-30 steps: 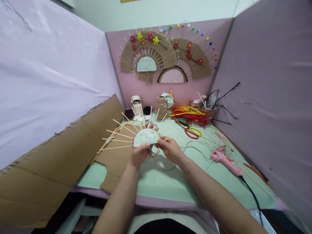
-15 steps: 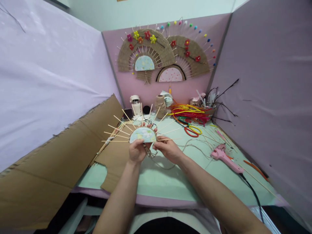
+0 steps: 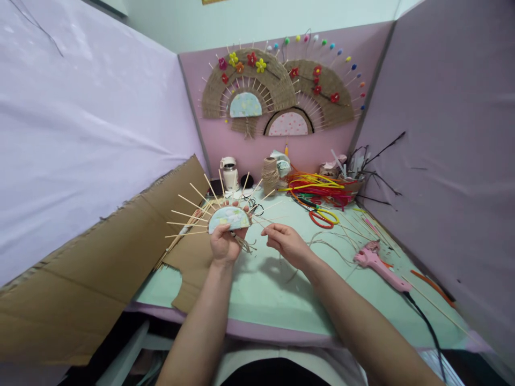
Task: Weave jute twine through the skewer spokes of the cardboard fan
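My left hand (image 3: 226, 245) grips a half-round fan piece (image 3: 230, 219) covered in pale blue floral cloth, thumb on the front and fingertips showing behind its curved edge. Thin wooden sticks (image 3: 201, 197) radiate from that edge. A loose bunch of twine (image 3: 245, 245) dangles beneath the piece, beside my left palm. To the right, my right hand (image 3: 287, 244) is closed in a pinch on a thin strand of twine (image 3: 258, 223) that runs from the fan piece's right side. Its fingers are apart from the cloth-covered piece.
A pink glue gun (image 3: 380, 265) lies on the right with its cord over the table edge. Scissors (image 3: 324, 217), colourful pipe cleaners (image 3: 317, 187) and a twine spool (image 3: 270, 176) are behind. Cardboard (image 3: 120, 241) leans left. Finished fans (image 3: 249, 80) hang on the back panel.
My right hand has moved away from the fan piece, drawing the twine strand out to the right. The fan piece in my left hand has shifted and tilted slightly; the view has turned slightly left.
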Tool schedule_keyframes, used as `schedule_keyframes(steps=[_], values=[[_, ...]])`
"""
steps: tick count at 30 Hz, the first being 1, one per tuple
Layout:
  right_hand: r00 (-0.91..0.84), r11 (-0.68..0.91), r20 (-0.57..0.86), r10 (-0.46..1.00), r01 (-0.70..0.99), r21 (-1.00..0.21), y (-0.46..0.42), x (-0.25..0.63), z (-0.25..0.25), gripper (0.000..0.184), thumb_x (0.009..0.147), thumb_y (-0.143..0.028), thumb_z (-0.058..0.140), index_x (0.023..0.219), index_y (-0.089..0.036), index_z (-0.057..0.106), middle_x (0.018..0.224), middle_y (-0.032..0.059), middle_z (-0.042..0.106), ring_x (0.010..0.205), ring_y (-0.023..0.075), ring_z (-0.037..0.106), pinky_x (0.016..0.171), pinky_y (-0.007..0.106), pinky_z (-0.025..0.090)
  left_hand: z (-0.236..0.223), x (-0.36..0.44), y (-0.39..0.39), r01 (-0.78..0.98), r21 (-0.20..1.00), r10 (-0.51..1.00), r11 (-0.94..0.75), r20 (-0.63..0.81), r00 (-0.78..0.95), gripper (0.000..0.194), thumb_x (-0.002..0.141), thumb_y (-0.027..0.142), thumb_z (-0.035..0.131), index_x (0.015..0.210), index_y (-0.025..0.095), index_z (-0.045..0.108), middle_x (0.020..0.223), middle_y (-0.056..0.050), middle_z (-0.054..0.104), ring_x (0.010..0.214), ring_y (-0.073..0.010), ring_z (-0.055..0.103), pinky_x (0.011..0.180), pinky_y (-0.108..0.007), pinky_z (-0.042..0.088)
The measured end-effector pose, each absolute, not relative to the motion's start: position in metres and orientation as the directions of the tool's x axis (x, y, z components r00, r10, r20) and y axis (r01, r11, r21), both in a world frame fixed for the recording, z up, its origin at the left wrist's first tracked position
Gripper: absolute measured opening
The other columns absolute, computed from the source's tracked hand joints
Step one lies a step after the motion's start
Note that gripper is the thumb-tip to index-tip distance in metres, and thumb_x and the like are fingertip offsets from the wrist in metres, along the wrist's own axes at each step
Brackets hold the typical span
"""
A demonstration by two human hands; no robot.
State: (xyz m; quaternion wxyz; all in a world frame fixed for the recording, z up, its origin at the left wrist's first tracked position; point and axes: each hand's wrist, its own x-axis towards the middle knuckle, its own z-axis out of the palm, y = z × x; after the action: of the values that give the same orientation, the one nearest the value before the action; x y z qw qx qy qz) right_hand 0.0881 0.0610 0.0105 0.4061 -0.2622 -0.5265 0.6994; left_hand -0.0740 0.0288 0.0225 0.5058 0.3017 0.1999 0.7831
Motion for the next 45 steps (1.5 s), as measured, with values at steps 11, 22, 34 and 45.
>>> schedule_keyframes(steps=[11,22,34,45], values=[[-0.129,0.088,0.163,0.978,-0.453,-0.887,0.089,0.121,0.027,0.043,0.064,-0.053,0.08,0.06,-0.021,0.052,0.05,-0.0099,0.035,0.048,0.0066,0.029,0.06,0.024,0.04,0.02,-0.075,0.028,-0.754,0.546,0.93,-0.366,0.238,-0.28,0.055,0.064,0.011,0.057,0.118,0.023,0.06,0.114,-0.006,0.071,0.105,-0.0297,0.068,0.091,-0.047,0.056],[0.066,0.205,0.196,0.978,-0.182,-0.962,0.108,0.129,0.013,0.041,0.072,-0.059,0.068,0.065,-0.02,0.058,0.049,-0.0084,0.035,0.047,0.0084,0.029,0.051,0.025,0.03,0.021,-0.076,0.026,-0.76,0.576,0.952,-0.303,0.221,-0.212,0.056,0.063,0.011,0.056,0.118,0.024,0.06,0.114,-0.006,0.071,0.103,-0.0271,0.069,0.089,-0.044,0.057],[-0.362,0.315,0.304,0.881,-0.03,-0.949,0.078,0.121,0.024,0.036,0.08,-0.051,0.062,0.065,-0.02,0.056,0.054,-0.0057,0.039,0.052,0.0095,0.03,0.05,0.025,0.022,0.024,-0.078,0.031,-0.727,0.509,0.887,-0.46,0.224,-0.403,0.053,0.065,0.011,0.056,0.116,0.024,0.062,0.119,-0.006,0.069,0.113,-0.0282,0.065,0.09,-0.04,0.056],[-0.912,0.408,0.026,0.409,0.157,-0.899,0.059,0.102,0.015,0.031,0.085,-0.041,0.058,0.066,-0.017,0.054,0.059,-0.0053,0.048,0.057,0.0087,0.041,0.055,0.022,0.034,0.021,-0.075,0.034,-0.769,0.487,0.91,-0.414,0.189,-0.369,0.053,0.072,0.013,0.056,0.124,0.02,0.058,0.123,-0.008,0.068,0.118,-0.0263,0.062,0.093,-0.036,0.055]])
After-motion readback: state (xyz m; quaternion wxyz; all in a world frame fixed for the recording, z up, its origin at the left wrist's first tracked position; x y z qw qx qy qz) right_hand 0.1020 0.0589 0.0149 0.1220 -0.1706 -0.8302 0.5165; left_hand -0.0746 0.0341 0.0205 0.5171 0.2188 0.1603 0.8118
